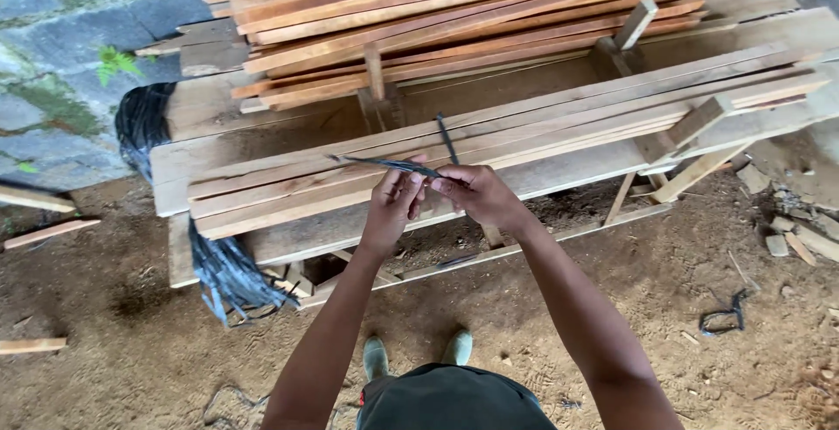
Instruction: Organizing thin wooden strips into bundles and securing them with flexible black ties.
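Observation:
My left hand (393, 207) and my right hand (479, 196) meet in front of me, fingertips together, both pinching a thin black plastic strap (393, 165). One end of the strap runs left from my left fingers; another length (447, 138) rises from my right fingers over the planks. Just beyond my hands lies a low stack of long wooden planks (489, 137), at about waist height.
A taller pile of reddish planks (437, 10) sits behind. A bundle of black straps (229, 277) hangs at the stack's left end. Wood offcuts (795, 238) lie at right, a black strap piece (724, 315) on the dirt ground. My shoes (418, 353) show below.

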